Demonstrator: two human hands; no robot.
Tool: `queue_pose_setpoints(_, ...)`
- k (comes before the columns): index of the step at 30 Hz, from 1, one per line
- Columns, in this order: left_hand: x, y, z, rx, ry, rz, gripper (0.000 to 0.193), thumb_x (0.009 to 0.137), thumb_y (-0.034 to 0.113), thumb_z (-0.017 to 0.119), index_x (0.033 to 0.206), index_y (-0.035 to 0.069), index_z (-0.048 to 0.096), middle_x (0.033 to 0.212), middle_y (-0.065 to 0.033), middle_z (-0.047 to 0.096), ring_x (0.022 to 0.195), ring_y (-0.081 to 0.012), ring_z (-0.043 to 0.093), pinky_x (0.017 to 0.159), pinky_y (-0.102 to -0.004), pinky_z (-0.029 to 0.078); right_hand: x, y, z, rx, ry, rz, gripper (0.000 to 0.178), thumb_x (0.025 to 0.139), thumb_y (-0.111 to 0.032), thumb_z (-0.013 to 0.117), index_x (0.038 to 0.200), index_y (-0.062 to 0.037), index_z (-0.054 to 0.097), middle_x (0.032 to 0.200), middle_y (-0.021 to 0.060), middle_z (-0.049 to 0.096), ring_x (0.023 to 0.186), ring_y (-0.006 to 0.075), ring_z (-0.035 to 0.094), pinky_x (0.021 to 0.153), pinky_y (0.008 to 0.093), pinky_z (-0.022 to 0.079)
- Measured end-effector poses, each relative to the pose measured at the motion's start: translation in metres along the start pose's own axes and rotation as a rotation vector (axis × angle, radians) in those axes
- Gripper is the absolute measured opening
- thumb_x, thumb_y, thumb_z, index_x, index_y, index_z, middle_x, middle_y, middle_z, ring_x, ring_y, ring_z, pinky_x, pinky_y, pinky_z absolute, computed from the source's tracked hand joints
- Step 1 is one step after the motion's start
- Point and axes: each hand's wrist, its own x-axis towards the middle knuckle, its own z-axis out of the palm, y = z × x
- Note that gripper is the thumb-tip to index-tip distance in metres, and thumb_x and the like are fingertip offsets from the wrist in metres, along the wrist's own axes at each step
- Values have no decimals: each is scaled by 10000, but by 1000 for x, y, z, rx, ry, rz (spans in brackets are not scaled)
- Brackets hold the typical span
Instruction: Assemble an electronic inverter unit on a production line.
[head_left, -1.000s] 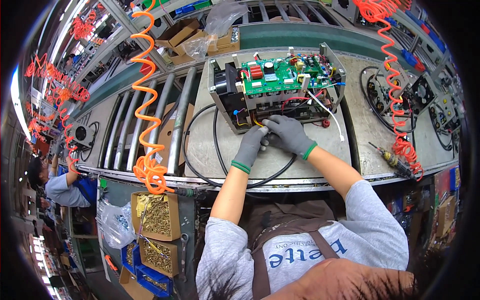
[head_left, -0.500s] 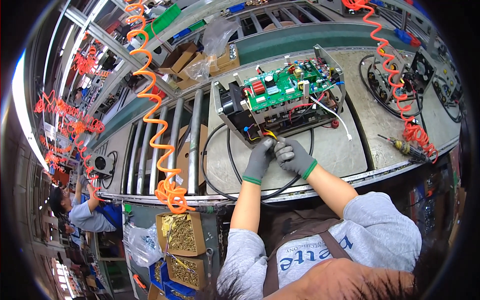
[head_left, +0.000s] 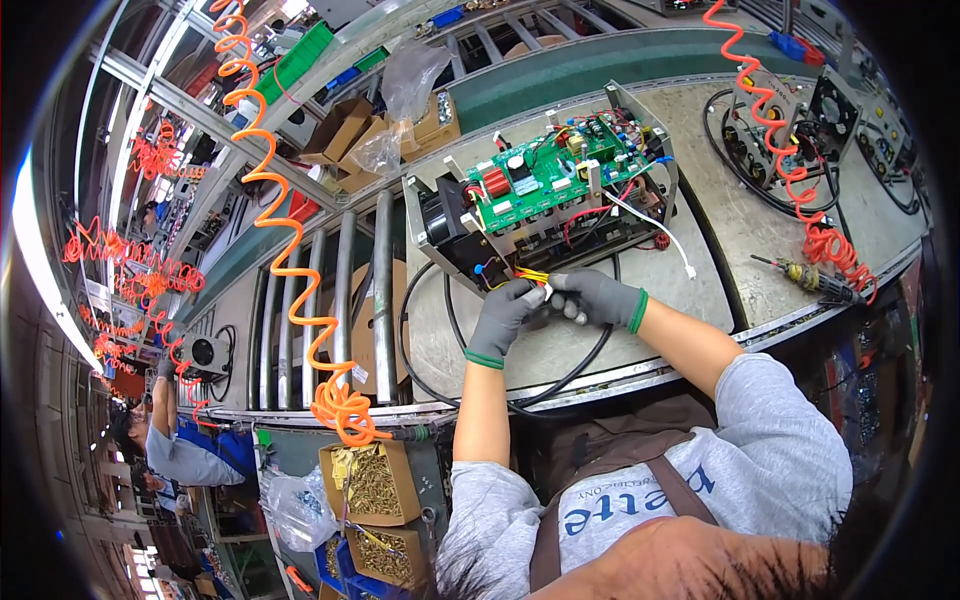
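In front of me stands an electronic unit in an unclosed metal frame, with a green circuit board (head_left: 550, 178) on top and a black fan (head_left: 440, 215) at its left end. A bundle of yellow and red wires (head_left: 528, 275) comes out at its lower front. My left hand (head_left: 500, 322), in a grey glove with green cuff, is closed on these wires. Beside it, touching, my right hand (head_left: 598, 298) is closed at the wire ends, where a small white connector (head_left: 547, 291) shows between the fingers. A black cable (head_left: 570, 377) loops below both hands.
Metal rollers (head_left: 343, 300) lie left of the bench plate. Orange coiled hoses (head_left: 290, 240) hang at left and right. A power screwdriver (head_left: 812, 278) lies at the right. Boxes of brass-coloured screws (head_left: 375, 482) stand lower left. Another person (head_left: 190, 445) works at far left.
My hands have shifted slightly left with the wires; the right hand has turned flatter, and the white connector now shows. The whole view has moved a little.
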Motion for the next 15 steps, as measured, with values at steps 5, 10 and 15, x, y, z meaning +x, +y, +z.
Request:
queue_pose_setpoints(5, -3, 0, 9, 228, 225, 159, 208, 855, 204, 691, 853, -4, 688, 789, -29, 650, 696, -99, 603, 628, -247, 493, -20, -31, 33, -920, 229, -163, 395, 953, -438, 505, 980, -71, 649, 781, 71, 654, 662, 177, 650, 522, 287, 506)
queue_pose_setpoints(10, 11, -19, 27, 577, 585, 363, 162, 853, 204, 682, 834, 43, 682, 724, -49, 649, 630, -180, 613, 578, -291, 484, 2, -17, -12, -1538, 507, -891, 356, 922, -372, 512, 1122, -107, 640, 854, 158, 675, 825, 337, 654, 742, 432, 516)
queue_pose_setpoints(15, 26, -49, 23, 1167, 925, 748, 125, 862, 231, 646, 884, 108, 639, 791, -72, 648, 651, -306, 622, 558, -385, 482, 12, -18, -4, -1747, 518, -632, 297, 913, -264, 504, 1155, -132, 614, 824, 160, 666, 761, 360, 644, 660, 469, 502)
